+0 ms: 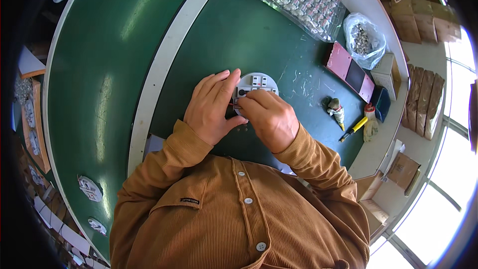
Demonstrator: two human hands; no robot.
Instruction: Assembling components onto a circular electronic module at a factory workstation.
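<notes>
Both hands are on a round white part (256,83) sitting mid-counter on the green counter (239,35) — left hand (211,107) has fingers spread flat against its side, right hand (269,117) has its grip pinching something small at the part's near edge. A yellow-handled screwdriver (353,128) lies toward the right edge.

You worked at green table (259,35) beside green conveyor belt (99,69). Bright windows (438,209) stood at your right, cardboard boxes (423,15) stacked near them, daylight strong.
</notes>
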